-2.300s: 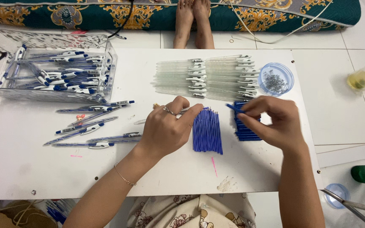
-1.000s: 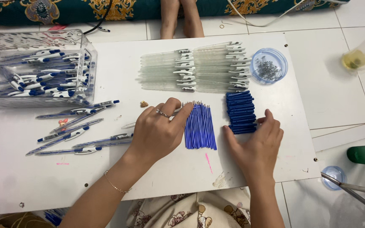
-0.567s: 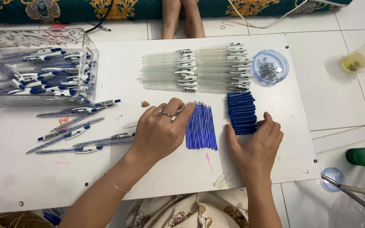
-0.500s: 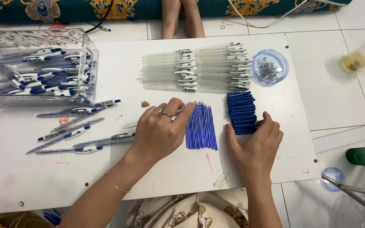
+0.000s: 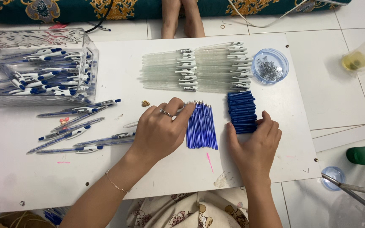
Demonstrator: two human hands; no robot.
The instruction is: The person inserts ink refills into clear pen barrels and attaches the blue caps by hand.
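Nearest the camera, the right hand point(image 5: 255, 145) lies palm down and open on the white rectangular worktop point(image 5: 182, 173), its fingertips touching the near edge of a stack of short dark-blue plastic pen caps point(image 5: 241, 112). The left hand point(image 5: 161, 131), wearing a ring, is curled loosely with its fingers resting on the left side of a fan of thin blue ink refills point(image 5: 201, 126), which lies flat between the two hands; whether it pinches one refill cannot be told. A thin bracelet point(image 5: 115, 185) circles the left wrist. To the left of that hand, several finished blue-and-clear ballpoint pens point(image 5: 79, 131) lie scattered on the worktop. Farther back, two rows of clear empty pen barrels point(image 5: 195, 67) lie side by side, and just right of them stands a small round blue-rimmed dish of tiny metal springs point(image 5: 270, 66). At the far left sits a clear plastic box point(image 5: 34, 69) filled with more assembled pens. Beyond the worktop, another person's bare feet point(image 5: 182, 19) rest on the tiled floor.
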